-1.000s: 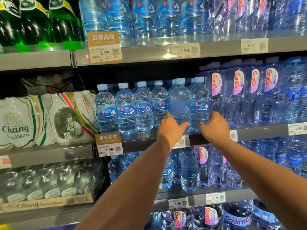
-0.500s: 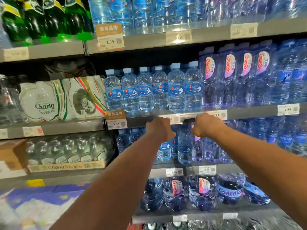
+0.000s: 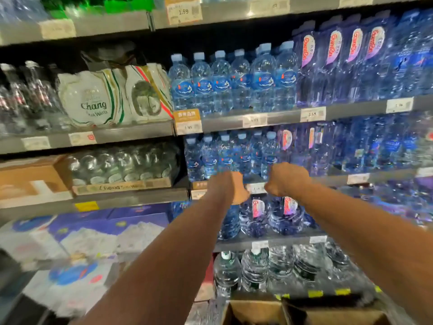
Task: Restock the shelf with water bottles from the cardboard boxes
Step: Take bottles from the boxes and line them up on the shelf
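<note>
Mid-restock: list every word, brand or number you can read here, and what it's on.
"Chang": white shrink-wrapped multipack.
"1.99": orange-topped price tag on the top shelf rail.
"Ganten": pink oval labels on tall clear plastic bottles.
Too blurred to read: other price tags; blue labels on small clear water bottles.

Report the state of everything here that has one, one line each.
Left hand: fingers curled, grip empty.
Right hand: fingers curled, grip empty.
Small clear plastic water bottles with blue labels: upright, capped, lined along the shelf front.
Brown cardboard boxes: flaps open, contents too dark to tell.
White shrink-wrapped Chang pack: wrapped in film, resting on its shelf.
</note>
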`<state>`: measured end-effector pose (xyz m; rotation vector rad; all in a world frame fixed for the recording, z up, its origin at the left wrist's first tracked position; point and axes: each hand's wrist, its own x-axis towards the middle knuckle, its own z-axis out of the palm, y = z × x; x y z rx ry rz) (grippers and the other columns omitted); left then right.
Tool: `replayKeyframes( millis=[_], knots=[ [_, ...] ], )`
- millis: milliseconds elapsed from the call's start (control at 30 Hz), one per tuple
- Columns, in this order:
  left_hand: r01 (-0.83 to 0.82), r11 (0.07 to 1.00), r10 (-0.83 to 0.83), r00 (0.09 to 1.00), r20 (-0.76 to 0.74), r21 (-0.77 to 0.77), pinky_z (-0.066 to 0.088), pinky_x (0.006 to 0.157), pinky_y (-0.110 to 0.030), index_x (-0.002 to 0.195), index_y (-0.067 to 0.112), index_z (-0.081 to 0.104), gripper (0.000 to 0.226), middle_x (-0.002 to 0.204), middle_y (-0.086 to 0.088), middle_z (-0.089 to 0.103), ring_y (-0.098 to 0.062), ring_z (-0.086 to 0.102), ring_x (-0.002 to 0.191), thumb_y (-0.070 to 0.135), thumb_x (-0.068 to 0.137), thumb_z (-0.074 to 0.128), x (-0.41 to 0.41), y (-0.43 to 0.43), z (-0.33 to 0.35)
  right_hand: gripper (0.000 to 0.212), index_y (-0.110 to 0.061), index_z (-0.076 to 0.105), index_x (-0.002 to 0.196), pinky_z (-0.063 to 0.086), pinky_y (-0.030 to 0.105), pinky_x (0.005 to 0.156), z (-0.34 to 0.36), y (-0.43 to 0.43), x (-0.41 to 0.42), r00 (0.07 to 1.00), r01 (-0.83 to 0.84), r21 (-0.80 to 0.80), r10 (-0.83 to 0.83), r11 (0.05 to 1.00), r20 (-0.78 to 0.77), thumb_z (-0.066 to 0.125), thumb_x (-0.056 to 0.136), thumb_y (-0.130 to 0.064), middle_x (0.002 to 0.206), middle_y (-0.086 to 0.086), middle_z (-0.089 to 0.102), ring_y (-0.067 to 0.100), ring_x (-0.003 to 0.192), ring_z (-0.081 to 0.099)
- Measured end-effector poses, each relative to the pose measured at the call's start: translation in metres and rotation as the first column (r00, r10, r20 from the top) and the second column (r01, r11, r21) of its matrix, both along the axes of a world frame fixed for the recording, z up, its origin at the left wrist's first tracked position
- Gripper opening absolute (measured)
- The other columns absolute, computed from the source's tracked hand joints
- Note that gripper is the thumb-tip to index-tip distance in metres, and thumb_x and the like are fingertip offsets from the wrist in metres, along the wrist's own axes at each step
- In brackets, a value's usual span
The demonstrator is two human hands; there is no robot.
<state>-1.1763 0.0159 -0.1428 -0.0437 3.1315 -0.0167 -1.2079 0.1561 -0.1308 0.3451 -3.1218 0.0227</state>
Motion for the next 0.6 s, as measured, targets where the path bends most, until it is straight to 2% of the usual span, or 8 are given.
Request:
replayKeyframes(
  millis=[67,167,200,333,500,600],
  knots=[
    [0.016,1.0,-0.015,0.999,0.038,-0.008,0.043,0.074,-0.031,0.114,0.015,0.061,0.034,0.114,-0.009,0.063,-0.03,0.06,0.104,0.035,0.088,0.051,0.021,-0.003,-0.018,0.036,-0.014,0.059,0.118,0.045,0.033,0.079,-0.019,-0.007,0.025,0.999,0.001,0.024,-0.002,1.0,0.048,0.053,0.088,-0.033,0.11,0.007,0.062,0.028,0.1,0.06],
    [0.047,0.998,-0.05,0.995,0.089,0.035,0.043,0.068,-0.03,0.1,0.015,0.061,0.022,0.096,-0.003,0.059,-0.024,0.058,0.093,0.03,0.09,0.049,0.047,-0.004,-0.044,0.037,-0.015,0.057,0.122,0.043,0.032,0.081,-0.05,-0.012,0.053,0.995,-0.009,0.061,0.003,0.998,0.099,0.05,0.091,-0.032,0.122,0.008,0.06,0.028,0.111,0.057],
    [0.047,0.997,-0.052,0.994,0.101,0.054,0.04,0.066,-0.03,0.098,0.015,0.06,0.02,0.095,-0.003,0.058,-0.024,0.056,0.09,0.03,0.09,0.049,0.054,-0.003,-0.052,0.039,-0.014,0.055,0.125,0.043,0.033,0.083,-0.059,-0.011,0.062,0.993,-0.003,0.068,-0.005,0.998,0.12,0.05,0.091,-0.032,0.125,0.008,0.058,0.028,0.114,0.056],
    [0.047,0.998,-0.054,0.987,0.152,0.053,0.039,0.071,-0.033,0.11,0.014,0.061,0.031,0.113,-0.008,0.062,-0.03,0.059,0.103,0.036,0.09,0.052,0.071,0.005,-0.084,0.043,-0.012,0.05,0.128,0.043,0.036,0.085,-0.087,-0.004,0.085,0.983,0.026,0.131,-0.049,0.991,0.177,0.049,0.092,-0.035,0.131,0.008,0.054,0.03,0.118,0.053],
    [0.033,0.998,-0.044,0.977,0.207,0.058,0.044,0.075,-0.034,0.115,0.015,0.062,0.032,0.116,-0.008,0.061,-0.029,0.059,0.105,0.032,0.089,0.054,0.074,0.02,-0.119,0.043,-0.012,0.052,0.126,0.042,0.033,0.077,-0.114,0.008,0.086,0.97,0.042,0.148,-0.076,0.988,0.231,0.053,0.087,-0.031,0.127,0.007,0.056,0.028,0.114,0.056],
    [0.0,0.998,-0.016,0.969,0.246,0.065,0.047,0.081,-0.036,0.116,0.015,0.063,0.03,0.118,-0.009,0.062,-0.03,0.06,0.106,0.024,0.089,0.054,0.064,0.031,-0.136,0.041,-0.013,0.054,0.123,0.043,0.031,0.077,-0.132,0.015,0.079,0.964,0.032,0.12,-0.063,0.992,0.259,0.053,0.087,-0.03,0.125,0.007,0.058,0.026,0.113,0.057]
  ],
)
